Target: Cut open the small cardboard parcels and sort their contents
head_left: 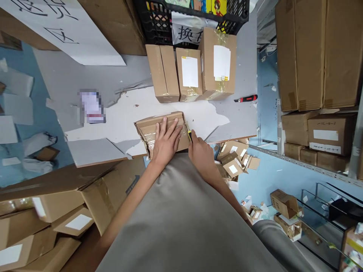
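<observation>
A flat brown cardboard box [146,126] with clear tape lies at the table's front edge, close to my body. Pressing on its top, my left hand [166,141] lies flat with the fingers spread. My right hand [200,151] is wrapped round a yellow and black utility knife [190,135] at the box's right side. The knife's tip is against or right beside that edge; I cannot tell how deep the blade is. A second utility knife [246,98], red and black, lies on the table to the right.
Three taped boxes [189,71] stand at the back of the table [119,113], before a black crate [157,26]. A pixelated object [92,106] lies at left. Cartons [45,234] fill the lower left; shelving with boxes [326,132] stands at right. Cardboard scraps [234,164] litter the floor.
</observation>
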`<state>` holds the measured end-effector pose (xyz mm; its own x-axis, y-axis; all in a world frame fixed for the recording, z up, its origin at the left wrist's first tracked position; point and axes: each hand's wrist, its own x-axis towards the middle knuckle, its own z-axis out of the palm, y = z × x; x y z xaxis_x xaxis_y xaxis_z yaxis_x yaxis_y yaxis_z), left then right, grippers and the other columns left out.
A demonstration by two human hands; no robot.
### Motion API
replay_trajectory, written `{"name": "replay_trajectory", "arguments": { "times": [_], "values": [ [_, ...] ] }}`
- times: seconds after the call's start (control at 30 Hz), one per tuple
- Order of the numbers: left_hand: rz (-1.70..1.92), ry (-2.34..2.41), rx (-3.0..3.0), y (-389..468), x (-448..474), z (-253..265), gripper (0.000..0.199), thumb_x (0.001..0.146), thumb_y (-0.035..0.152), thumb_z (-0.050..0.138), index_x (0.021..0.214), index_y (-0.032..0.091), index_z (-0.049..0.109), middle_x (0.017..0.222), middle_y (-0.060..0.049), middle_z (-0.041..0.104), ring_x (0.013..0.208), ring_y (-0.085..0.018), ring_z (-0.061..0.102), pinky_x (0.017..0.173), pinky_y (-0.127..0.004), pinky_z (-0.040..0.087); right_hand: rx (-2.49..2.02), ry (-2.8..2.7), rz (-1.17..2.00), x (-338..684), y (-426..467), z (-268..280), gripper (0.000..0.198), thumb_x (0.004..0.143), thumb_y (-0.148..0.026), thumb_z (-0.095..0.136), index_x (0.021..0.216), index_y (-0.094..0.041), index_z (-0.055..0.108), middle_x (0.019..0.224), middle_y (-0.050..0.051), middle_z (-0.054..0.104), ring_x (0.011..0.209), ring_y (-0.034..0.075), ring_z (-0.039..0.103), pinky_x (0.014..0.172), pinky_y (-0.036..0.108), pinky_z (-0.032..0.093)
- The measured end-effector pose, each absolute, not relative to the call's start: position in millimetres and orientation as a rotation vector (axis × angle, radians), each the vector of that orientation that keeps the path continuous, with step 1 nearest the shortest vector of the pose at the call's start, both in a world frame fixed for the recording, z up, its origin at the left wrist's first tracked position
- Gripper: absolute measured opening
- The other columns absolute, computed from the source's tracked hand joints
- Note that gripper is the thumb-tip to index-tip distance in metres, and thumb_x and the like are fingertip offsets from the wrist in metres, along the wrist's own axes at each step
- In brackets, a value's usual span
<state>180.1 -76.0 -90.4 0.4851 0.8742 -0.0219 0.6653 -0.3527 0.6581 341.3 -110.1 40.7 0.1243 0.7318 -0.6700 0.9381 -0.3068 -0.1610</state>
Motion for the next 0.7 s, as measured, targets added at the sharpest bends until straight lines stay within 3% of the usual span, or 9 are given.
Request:
{"name": "replay_trajectory", "arguments": {
  "times": [0.1, 0.27, 0.47, 0.53, 0.6, 0.63, 0.7],
  "values": [
    [0.442, 1.263, 2.141, -75.9, 178.6, -90.1, 0.047, 0.119, 0.037, 0.047, 0.162, 0.029, 0.064, 0.180, -0.010, 0.052, 0.181, -0.038, 0.016, 0.144, -0.079, 0.016, 2.099, 1.617, -0.972, 345.2, -104.6, 31.3, 0.068, 0.119, -0.020, 0.040, 0.186, -0.022, 0.026, 0.140, 0.021, 0.077, 0.117, 0.031, 0.082, 0.097, 0.037, 0.063],
    [0.475, 1.337, 2.139, -74.3, 176.1, -91.8, 0.051, 0.119, 0.041, 0.050, 0.168, 0.028, 0.059, 0.183, -0.012, 0.047, 0.181, -0.037, 0.018, 0.145, -0.075, 0.016, 2.060, 1.470, -1.079, 359.0, -118.5, 29.5, 0.063, 0.117, -0.018, 0.044, 0.180, -0.013, 0.040, 0.128, 0.022, 0.083, 0.119, 0.034, 0.083, 0.099, 0.040, 0.061],
    [0.566, 1.419, 2.090, -74.3, 159.1, -94.2, 0.053, 0.116, 0.049, 0.056, 0.166, 0.032, 0.060, 0.188, -0.011, 0.040, 0.181, -0.036, 0.021, 0.145, -0.070, 0.019, 2.379, 1.661, -1.361, 403.7, -145.1, 12.6, 0.056, 0.115, -0.032, 0.050, 0.169, -0.022, 0.056, 0.114, 0.011, 0.088, 0.102, 0.030, 0.084, 0.095, 0.038, 0.061],
    [0.614, 1.509, 2.046, -76.3, 144.4, -93.8, 0.056, 0.113, 0.052, 0.060, 0.165, 0.032, 0.059, 0.188, -0.012, 0.040, 0.180, -0.037, 0.023, 0.145, -0.071, 0.021, 2.594, 1.614, -1.444, 422.3, -142.1, -14.4, 0.048, 0.114, -0.044, 0.052, 0.154, -0.022, 0.067, 0.100, 0.008, 0.086, 0.092, 0.029, 0.083, 0.091, 0.037, 0.062],
    [0.666, 1.631, 1.991, -80.1, 126.0, -93.2, 0.057, 0.111, 0.055, 0.064, 0.163, 0.033, 0.060, 0.187, -0.013, 0.040, 0.179, -0.039, 0.026, 0.144, -0.072, 0.022, 2.725, 1.483, -1.532, 435.8, -131.3, -53.2, 0.042, 0.111, -0.056, 0.057, 0.122, -0.020, 0.076, 0.081, 0.005, 0.080, 0.079, 0.027, 0.080, 0.086, 0.035, 0.063],
    [0.688, 1.708, 1.959, -82.5, 116.2, -92.9, 0.058, 0.110, 0.057, 0.065, 0.162, 0.033, 0.061, 0.187, -0.015, 0.041, 0.179, -0.041, 0.028, 0.143, -0.073, 0.023, 2.759, 1.406, -1.595, 439.0, -123.8, -75.3, 0.042, 0.112, -0.059, 0.056, 0.110, -0.020, 0.074, 0.073, 0.004, 0.076, 0.074, 0.025, 0.078, 0.083, 0.034, 0.063],
    [0.718, 1.894, 1.883, -88.1, 97.7, -92.4, 0.060, 0.108, 0.060, 0.067, 0.160, 0.031, 0.062, 0.184, -0.018, 0.041, 0.176, -0.043, 0.033, 0.142, -0.073, 0.028, 2.793, 1.258, -1.794, 435.6, -107.1, -119.7, 0.044, 0.113, -0.062, 0.054, 0.102, -0.021, 0.067, 0.077, 0.004, 0.077, 0.075, 0.022, 0.077, 0.079, 0.031, 0.064]
  ]
}}
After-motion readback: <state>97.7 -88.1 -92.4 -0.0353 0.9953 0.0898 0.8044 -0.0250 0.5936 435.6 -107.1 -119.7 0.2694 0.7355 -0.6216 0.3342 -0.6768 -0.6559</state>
